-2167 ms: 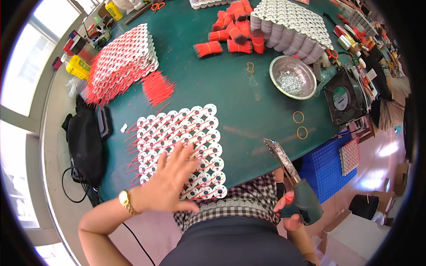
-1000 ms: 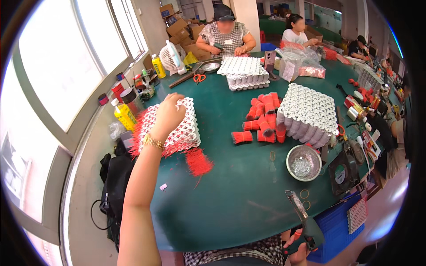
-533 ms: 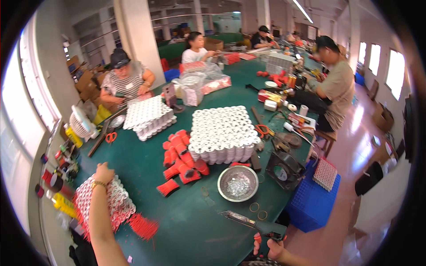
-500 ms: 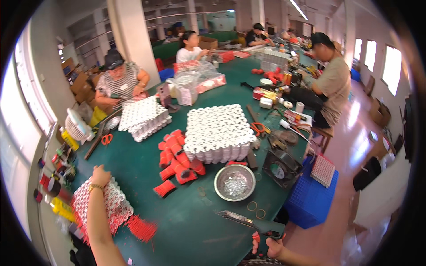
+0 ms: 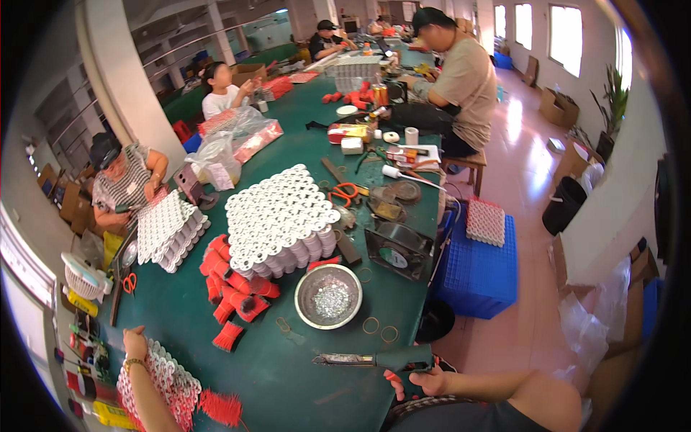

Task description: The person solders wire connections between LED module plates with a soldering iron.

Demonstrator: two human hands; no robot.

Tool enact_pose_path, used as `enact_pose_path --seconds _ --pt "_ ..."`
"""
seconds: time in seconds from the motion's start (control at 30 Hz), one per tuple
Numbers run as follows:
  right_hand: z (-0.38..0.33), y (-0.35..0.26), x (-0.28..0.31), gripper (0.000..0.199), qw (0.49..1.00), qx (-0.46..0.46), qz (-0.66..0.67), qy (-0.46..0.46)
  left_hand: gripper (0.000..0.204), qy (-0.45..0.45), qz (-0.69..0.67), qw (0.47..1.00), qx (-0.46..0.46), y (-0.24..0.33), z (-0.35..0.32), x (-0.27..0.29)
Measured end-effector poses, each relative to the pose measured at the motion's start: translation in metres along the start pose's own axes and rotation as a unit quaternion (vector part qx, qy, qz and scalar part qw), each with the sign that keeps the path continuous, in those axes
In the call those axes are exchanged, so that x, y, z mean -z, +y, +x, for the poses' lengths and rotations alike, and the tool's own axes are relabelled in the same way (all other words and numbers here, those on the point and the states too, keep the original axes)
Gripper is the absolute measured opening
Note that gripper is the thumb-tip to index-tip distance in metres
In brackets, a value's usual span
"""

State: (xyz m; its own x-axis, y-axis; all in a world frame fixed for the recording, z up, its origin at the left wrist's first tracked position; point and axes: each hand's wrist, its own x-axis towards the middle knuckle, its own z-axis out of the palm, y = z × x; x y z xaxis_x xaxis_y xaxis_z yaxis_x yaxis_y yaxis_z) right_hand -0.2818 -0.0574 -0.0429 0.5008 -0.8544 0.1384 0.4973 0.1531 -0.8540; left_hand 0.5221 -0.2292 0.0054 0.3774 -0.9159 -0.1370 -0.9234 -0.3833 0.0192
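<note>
My left hand point(image 5: 134, 342) is at the far edge of the stack point(image 5: 157, 385), white sheets with red wires, on the counter's point(image 5: 284, 389) left; its fingers, gripping or only resting, I cannot tell. Right hand point(image 5: 428, 380): fingers clamped round the handle of the gun point(image 5: 378, 358), barrel pointing left, near the steel bowl point(image 5: 305, 288) of silvery bits. Red bundle point(image 5: 220, 408) just beside the stack.

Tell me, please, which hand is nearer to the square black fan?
Right. The right hand, holding the green-handled tool, is on the wearer's side of the fan. The left hand is far to its left, at the red-and-white stack.
</note>
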Motion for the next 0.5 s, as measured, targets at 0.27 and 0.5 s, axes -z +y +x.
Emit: enact_pose_path --seconds 0.27,0.5 --pt "0.0 0.01 -0.008 0.033 0.996 0.085 0.02 0.017 0.057 0.177 -0.144 0.923 -0.309 0.255 -0.156 0.138" --pt "0.002 0.027 0.002 0.036 0.993 0.12 0.002 0.002 0.037 0.237 -0.384 0.736 -0.505 0.37 -0.36 0.158"
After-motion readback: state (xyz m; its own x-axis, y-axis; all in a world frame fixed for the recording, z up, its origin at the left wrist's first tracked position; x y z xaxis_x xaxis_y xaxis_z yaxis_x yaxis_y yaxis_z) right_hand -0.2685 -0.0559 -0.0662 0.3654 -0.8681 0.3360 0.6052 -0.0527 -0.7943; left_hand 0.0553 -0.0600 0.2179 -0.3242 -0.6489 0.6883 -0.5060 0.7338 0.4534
